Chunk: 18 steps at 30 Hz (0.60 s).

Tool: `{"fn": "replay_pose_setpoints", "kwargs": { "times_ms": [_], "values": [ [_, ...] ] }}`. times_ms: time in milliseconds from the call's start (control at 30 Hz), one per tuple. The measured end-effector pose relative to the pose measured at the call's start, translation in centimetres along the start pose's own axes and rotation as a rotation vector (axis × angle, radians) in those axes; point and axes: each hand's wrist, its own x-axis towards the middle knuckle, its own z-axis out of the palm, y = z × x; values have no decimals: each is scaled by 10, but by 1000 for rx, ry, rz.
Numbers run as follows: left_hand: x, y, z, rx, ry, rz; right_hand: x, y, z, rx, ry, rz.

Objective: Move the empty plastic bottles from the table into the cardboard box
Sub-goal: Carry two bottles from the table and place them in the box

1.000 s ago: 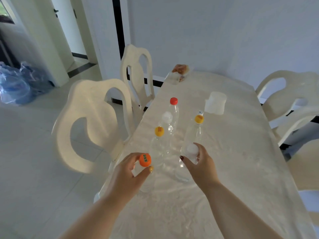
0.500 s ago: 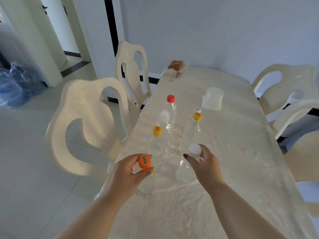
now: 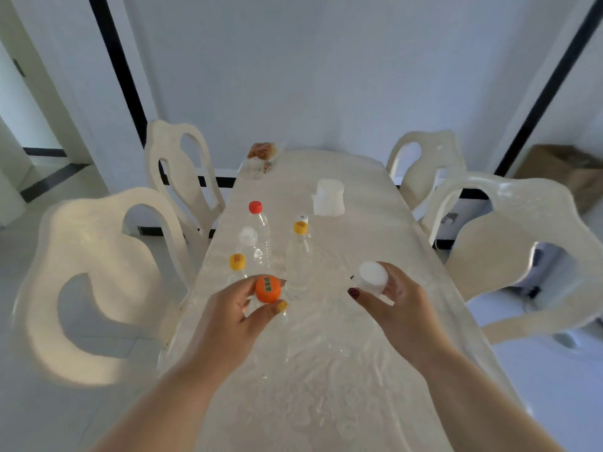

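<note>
A: How far along is the clearing?

B: Early, I'd judge. The left hand (image 3: 241, 308) has its fingers clamped round the neck of a clear plastic bottle with an orange cap (image 3: 268, 289), and the right hand (image 3: 396, 301) has its fingers clamped on a clear plastic bottle with a white cap (image 3: 372, 275). Both sit near the front of the cream marbled worktop (image 3: 326, 370).

A: Lifted or standing?

B: I cannot tell; the bodies are too transparent to read.

A: What's left?

B: At least four more stand further back: a yellow-capped clear bottle (image 3: 237, 261) just beyond the left hand, a second white-capped bottle (image 3: 248, 235), a red-capped clear bottle (image 3: 255, 207) behind it, and another yellow-capped bottle (image 3: 300, 228) to their right.

A: And the box?

B: A brown cardboard box (image 3: 561, 174) sits on the floor at far right, well apart, beyond the chairs. Whether anything is inside it, I can't see.
</note>
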Motion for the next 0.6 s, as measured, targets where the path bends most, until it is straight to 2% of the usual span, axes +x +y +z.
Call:
{"fn": "replay_pose_setpoints", "kwargs": {
  "times_ms": [267,467,600],
  "values": [
    [11,100,77,-90,-212,163,-67,-26,-109,-11,169,-1],
    [0,171,178,-113,-322,251,-125,-17,-219,-56,312,25],
    [-17,215,257,-114,-343,310,-163,2,-303,-76,350,48]
  ]
}}
